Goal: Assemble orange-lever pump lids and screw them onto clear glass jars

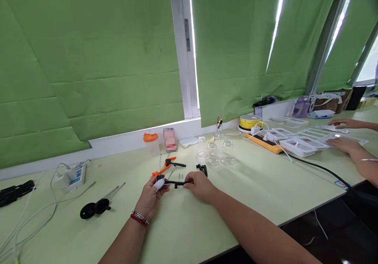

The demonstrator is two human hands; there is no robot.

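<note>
- My left hand [151, 198] and right hand [201, 186] pinch opposite ends of a slim black plastic bar [176, 184], over the pale-green flat table [256, 185].
- Uneven pulling could slip it loose.
- Beyond, clear rounded cups [212, 150]: a careless reach could topple one.

One camera, worn on the person's head, looks forward and down across the desk [256, 185] from its near side. With the orange-lidded cup [150, 138] as landmark, the left hand [149, 199] below it and right hand [201, 185] below right lie closer to the lens; green blinds [91, 51] rise above it; the wide view reaches far to its right, including a co-worker's hands [346, 144].
</note>
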